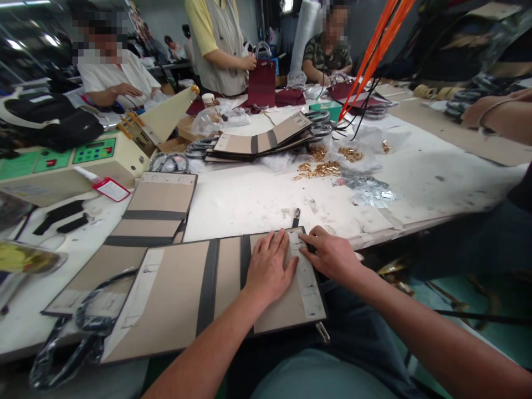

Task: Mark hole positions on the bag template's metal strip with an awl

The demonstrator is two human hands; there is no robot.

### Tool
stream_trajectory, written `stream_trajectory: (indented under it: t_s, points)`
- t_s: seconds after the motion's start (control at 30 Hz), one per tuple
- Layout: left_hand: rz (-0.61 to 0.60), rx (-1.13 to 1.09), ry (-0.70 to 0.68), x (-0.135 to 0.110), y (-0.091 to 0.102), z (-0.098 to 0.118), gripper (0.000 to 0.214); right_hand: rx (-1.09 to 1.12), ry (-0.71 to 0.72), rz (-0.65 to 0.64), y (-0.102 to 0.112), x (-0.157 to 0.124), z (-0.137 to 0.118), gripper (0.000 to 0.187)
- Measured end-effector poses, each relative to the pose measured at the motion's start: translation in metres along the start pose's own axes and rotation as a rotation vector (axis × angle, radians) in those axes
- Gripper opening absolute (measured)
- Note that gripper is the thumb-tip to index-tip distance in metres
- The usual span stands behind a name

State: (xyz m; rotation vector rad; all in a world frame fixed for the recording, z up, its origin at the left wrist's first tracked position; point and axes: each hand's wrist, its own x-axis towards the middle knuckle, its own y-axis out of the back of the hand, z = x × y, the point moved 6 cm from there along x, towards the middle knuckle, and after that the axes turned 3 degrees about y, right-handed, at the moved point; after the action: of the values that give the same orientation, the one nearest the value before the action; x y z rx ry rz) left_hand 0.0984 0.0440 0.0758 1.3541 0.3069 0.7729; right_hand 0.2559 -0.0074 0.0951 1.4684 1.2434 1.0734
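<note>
Illumination is bright, diffuse and overhead. Ceiling strip lights [16, 4], far up-left of the hands, are blown out. The white tabletop [249, 199] just beyond the left hand [270, 271] and right hand [330, 256] shows washed-out glare. Both hands cast only short, soft shadows on the panel [178, 288] beneath them. Focus is sharp around the hands. Wide-angle distortion bends straight edges far left and far right of them, and detail there is smeared.
</note>
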Motion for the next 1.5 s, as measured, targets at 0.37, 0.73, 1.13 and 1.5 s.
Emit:
stream_trajectory:
  t_s: [0.37, 0.73, 1.13, 1.5]
  points:
    - [-0.002, 0.021, -0.028, 0.002, -0.002, 0.002, 0.061, -0.025, 0.050, -0.066, 0.000, -0.001, -0.006, 0.036]
    - [0.116, 0.162, -0.127, 0.006, -0.006, -0.007, 0.054, 0.055, 0.130, 0.013, 0.018, 0.003, -0.018, 0.026]
    - [0.240, 0.225, -0.183, 0.008, -0.015, -0.024, 0.055, 0.154, -0.167, 0.173, 0.062, 0.014, 0.097, 0.031]
    - [0.370, 0.225, -0.276, 0.005, -0.026, -0.042, 0.075, 0.113, -0.673, 0.145, 0.065, 0.027, 0.306, 0.033]
